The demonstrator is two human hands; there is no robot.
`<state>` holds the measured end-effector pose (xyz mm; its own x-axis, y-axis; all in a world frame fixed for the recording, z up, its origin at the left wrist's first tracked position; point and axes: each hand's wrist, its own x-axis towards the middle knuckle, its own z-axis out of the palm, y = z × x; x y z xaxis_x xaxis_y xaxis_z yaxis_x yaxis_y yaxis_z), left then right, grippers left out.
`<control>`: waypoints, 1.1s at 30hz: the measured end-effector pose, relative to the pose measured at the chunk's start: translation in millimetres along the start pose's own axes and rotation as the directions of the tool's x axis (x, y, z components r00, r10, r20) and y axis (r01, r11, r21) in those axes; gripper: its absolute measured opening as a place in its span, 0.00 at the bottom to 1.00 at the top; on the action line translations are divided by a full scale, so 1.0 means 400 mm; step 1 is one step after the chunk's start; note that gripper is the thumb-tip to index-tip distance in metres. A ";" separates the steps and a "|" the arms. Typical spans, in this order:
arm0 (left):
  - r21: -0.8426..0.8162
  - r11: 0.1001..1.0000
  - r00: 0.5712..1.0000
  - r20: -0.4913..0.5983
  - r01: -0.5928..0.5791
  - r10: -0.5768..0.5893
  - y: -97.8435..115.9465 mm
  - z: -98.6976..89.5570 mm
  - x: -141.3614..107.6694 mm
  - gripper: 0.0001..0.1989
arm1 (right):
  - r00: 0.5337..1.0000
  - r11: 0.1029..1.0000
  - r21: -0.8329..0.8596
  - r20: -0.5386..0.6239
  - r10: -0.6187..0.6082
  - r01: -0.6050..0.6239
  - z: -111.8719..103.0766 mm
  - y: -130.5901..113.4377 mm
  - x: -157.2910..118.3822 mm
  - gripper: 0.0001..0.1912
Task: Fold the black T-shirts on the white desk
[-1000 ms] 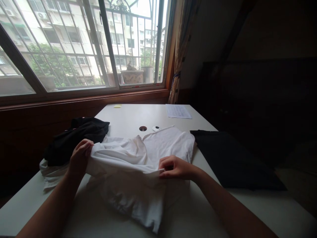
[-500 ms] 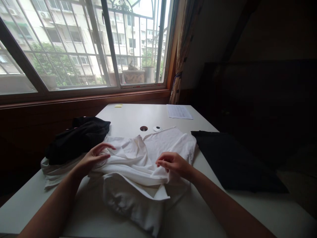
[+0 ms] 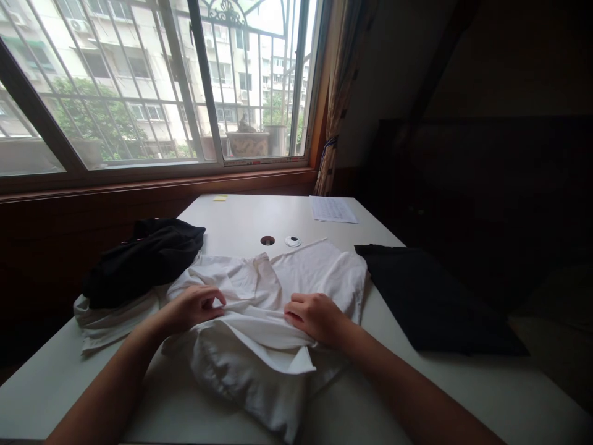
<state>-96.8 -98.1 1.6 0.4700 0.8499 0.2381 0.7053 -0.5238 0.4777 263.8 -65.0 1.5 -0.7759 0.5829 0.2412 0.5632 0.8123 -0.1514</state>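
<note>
A crumpled white garment [image 3: 319, 269] lies spread in folds across the middle of the table, its near end drooping toward me. My left hand [image 3: 197, 306] rests on its left part, with thumb and forefinger curled together on a fold. On the right part, my right hand [image 3: 315, 315] has its fingers bent down and closed on the cloth. Part of the fabric under both hands is hidden.
A black garment [image 3: 148, 259] lies bunched on pale folded cloth [image 3: 118, 321] at left. A dark folded garment [image 3: 435, 303] lies at right. Farther back on the white table [image 3: 250, 213] are a paper sheet [image 3: 333, 209], yellow notes [image 3: 220, 198], a cable hole [image 3: 267, 241] and its white cover [image 3: 293, 241].
My left hand has moved right and nearer to me, and its fingers have closed onto the cloth. My right hand has shifted slightly left and down onto the garment.
</note>
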 end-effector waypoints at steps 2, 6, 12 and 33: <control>0.070 0.996 0.993 -0.104 -0.053 0.060 -0.007 0.003 -0.001 0.05 | 0.999 0.997 -0.078 -0.033 0.001 -0.003 -0.005 -0.001 -0.002 0.08; 0.126 0.992 0.923 -0.377 -0.032 0.078 -0.014 -0.015 -0.007 0.05 | 0.986 0.992 -0.128 -0.168 -0.015 -0.007 -0.006 0.009 -0.006 0.05; 0.155 0.987 0.709 -0.700 0.036 0.084 0.000 -0.049 -0.022 0.02 | 0.843 0.998 -0.049 -0.538 0.011 -0.045 -0.035 0.045 -0.011 0.04; 0.284 0.959 0.902 -0.408 -0.019 0.139 -0.044 0.007 -0.002 0.28 | 0.762 0.697 0.716 -0.442 0.475 -0.019 -0.043 0.073 -0.013 0.05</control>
<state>-108.2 -89.8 -9.2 0.3056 0.7171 0.6264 0.8177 -0.5347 0.2132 289.1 -44.8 12.2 -0.1982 0.8213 0.5350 0.2040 0.5684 -0.7970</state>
